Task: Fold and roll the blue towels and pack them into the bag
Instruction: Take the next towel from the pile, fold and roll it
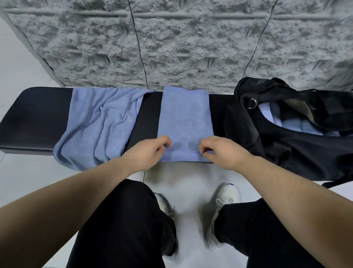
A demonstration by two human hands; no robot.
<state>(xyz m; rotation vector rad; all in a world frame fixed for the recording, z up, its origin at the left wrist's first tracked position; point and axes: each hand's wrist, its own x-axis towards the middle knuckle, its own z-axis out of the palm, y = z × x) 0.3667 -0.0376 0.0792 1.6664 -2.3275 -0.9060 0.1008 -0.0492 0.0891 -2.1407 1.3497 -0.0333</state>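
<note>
left hand (148,147): fingers pinching near left corner of folded towel (184,121) | right hand (223,151): fingers pinching its near right corner | folded towel: flat across table (34,119), centre | loose towel (99,123): crumpled, just left, draped over near edge | bag (299,131): open at table's right end, blue towels inside

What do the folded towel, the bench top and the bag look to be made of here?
Folded towel: soft terry or microfibre cloth, matte with a fine nap. Bench top: probably padded black vinyl or leather, smooth with a faint sheen. Bag: black woven fabric, likely nylon, limp and creased, with a metal ring.
</note>
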